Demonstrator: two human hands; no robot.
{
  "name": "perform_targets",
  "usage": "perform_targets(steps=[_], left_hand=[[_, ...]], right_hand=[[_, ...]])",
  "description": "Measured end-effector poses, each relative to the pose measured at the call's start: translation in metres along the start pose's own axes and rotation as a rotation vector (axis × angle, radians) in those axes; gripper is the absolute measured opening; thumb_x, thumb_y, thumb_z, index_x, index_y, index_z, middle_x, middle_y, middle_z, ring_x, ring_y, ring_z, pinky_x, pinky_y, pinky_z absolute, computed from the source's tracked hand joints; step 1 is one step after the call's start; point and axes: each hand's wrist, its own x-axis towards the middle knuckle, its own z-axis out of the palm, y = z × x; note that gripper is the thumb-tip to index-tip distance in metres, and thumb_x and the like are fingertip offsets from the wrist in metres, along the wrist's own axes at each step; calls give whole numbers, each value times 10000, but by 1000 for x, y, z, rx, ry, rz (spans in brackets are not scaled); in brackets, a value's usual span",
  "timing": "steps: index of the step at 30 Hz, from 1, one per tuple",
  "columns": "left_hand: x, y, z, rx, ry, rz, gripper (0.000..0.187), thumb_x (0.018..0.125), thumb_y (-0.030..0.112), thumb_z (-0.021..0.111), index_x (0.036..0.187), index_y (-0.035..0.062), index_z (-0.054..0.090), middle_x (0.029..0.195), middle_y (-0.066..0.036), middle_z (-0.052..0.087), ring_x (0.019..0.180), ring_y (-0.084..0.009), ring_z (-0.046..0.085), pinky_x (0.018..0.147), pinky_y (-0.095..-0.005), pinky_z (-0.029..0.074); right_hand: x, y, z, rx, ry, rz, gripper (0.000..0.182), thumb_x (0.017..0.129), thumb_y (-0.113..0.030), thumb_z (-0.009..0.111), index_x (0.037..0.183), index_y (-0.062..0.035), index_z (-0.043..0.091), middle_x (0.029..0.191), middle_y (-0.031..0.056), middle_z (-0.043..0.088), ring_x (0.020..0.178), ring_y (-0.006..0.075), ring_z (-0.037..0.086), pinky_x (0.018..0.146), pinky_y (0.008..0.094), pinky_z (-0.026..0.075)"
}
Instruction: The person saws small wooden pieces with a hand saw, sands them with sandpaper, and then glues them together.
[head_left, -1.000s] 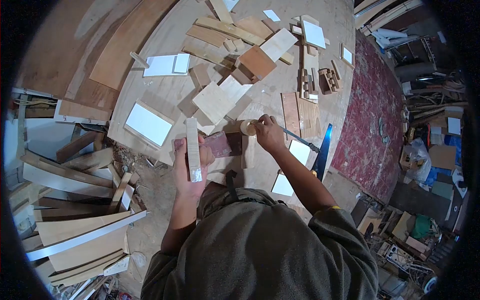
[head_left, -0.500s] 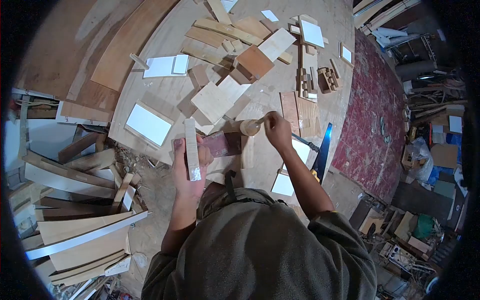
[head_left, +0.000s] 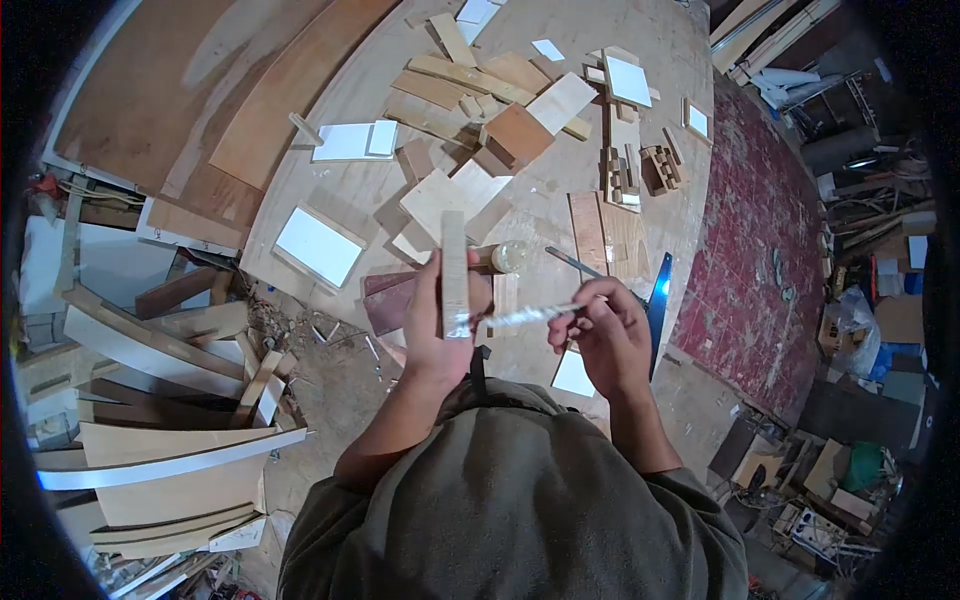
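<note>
Wood bits [head_left: 520,132] lie all over the big table [head_left: 543,212], w/ a red floor [head_left: 745,250] off to the right. L hand [head_left: 432,325] is wrapped tight round a pale wood strip [head_left: 454,265], held up over the close part of the table. R hand [head_left: 613,335] pinches a thin stick [head_left: 530,315] btwn thumb & fingers; it's blurry, so can't tell what kind. The stick's far end is nr the low, shiny end of the strip; can't tell if they touch. A round jar [head_left: 509,257] sits just past L hand, & a saw [head_left: 660,305] is nr R hand.

To do this bit well, I'd hold the strip firm so it can't wobble. Go slow & light w/ the stick, same push all the way, esp. nr the end. Don't bump the jar, prob. easy to tip.
</note>
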Motion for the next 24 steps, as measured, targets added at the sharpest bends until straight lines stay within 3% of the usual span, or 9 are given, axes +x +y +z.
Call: perform_targets(steps=[2, 6, 9, 12, 18, 20, 22, 24], left_hand=[[-8, 0, 13, 57, -172, 50, 334, 1039, 306, 348, 1038, 34, 541, 547, 28, 354, 529, -104, 291, 551, -273, 256], [-17, -7, 19, 67, -144, 41, 364, 1053, 320, 318, 1055, 24, 530, 540, 16, 351, 529, -107, 287, 547, -278, 251], [-25, -10, 24, 36, -153, 23, 382, 1058, 329, 307, 1060, 21, 531, 535, 7, 348, 535, -111, 288, 547, -281, 251], [-36, -10, 31, 28, -194, 39, 385, 1063, 327, 296, 1059, 22, 531, 537, 8, 349, 541, -112, 292, 551, -281, 253], [-46, -16, 35, 77, -203, 113, 380, 1068, 308, 288, 1052, 17, 532, 565, 33, 329, 556, -104, 288, 566, -272, 265], [-51, -19, 35, 150, -223, 183, 384, 1067, 325, 296, 1049, 20, 528, 588, 26, 350, 557, -98, 312, 553, -263, 280], [-55, -20, 36, 222, -240, 254, 388, 1065, 342, 304, 1046, 24, 525, 612, 18, 370, 557, -91, 336, 539, -254, 296], [-57, -19, 40, 52, -160, 126, 396, 1058, 360, 324, 1041, 23, 531, 615, 15, 370, 557, -97, 342, 540, -256, 305]], right_hand=[[-10, -5, 1, 67, -41, -48, 179, 998, -149, 473, 1085, 3, 508, 917, 216, 676, 767, 264, 679, 663, 371, 528], [-26, -15, 6, 147, -63, -121, 155, 962, -64, 440, 1074, 25, 503, 914, 205, 662, 778, 259, 681, 657, 363, 536], [-33, -15, 9, -24, -70, -186, 151, 942, 1, 449, 1068, 44, 519, 908, 165, 635, 814, 229, 682, 667, 347, 558], [-37, -7, 10, -182, -93, -231, 156, 961, -84, 503, 1059, 38, 503, 895, 190, 651, 766, 256, 694, 630, 349, 563], [-38, -14, 16, -234, -21, -236, 143, 962, -67, 503, 1080, 11, 521, 1019, 246, 675, 779, 222, 683, 648, 338, 569], [-41, -20, 18, -60, -51, -169, 186, 933, 47, 462, 1106, 35, 528, 980, 173, 654, 810, 202, 666, 694, 328, 559], [-43, -23, 19, -7, -54, -145, 183, 935, 39, 468, 1108, 36, 528, 982, 179, 657, 809, 199, 666, 688, 327, 559], [-44, -22, 20, 44, -57, -120, 180, 937, 32, 474, 1110, 36, 527, 984, 184, 660, 808, 197, 665, 683, 327, 558]])
